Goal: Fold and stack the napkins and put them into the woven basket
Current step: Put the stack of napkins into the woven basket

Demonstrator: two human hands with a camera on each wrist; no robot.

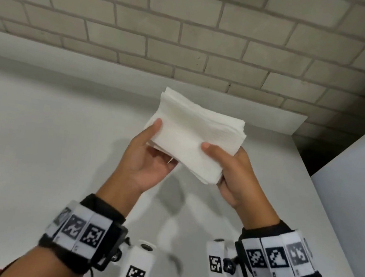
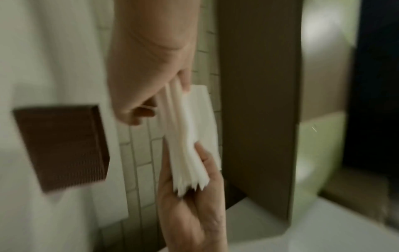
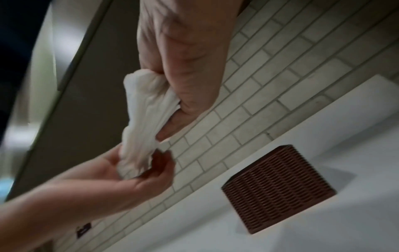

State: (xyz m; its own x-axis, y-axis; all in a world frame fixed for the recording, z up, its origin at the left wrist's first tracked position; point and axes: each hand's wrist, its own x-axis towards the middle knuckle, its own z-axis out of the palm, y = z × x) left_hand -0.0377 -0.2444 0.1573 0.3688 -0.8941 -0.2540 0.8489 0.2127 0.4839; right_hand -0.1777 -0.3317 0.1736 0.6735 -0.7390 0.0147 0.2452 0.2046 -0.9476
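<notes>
Holding a thick stack of white, soft paper napkins (image 1: 190,137) in the air above the pale grey worktop (image 1: 40,136), I have both hands on it — my left hand (image 1: 149,159) grips the near-left edge, thumb on top and fingers beneath, and my right hand (image 1: 234,174) grips the near-right corner the same way. The stack looks light and floppy; its loose sheets fan apart at the edges, so I judge it best clamped from both sides, firmly enough that no sheet slides out. The brown, square woven basket (image 3: 278,187) sits on the worktop near the pale brick wall (image 1: 190,25), apart from my hands. A tall brown panel (image 2: 259,102) stands to the right — nothing seems to block the way.
</notes>
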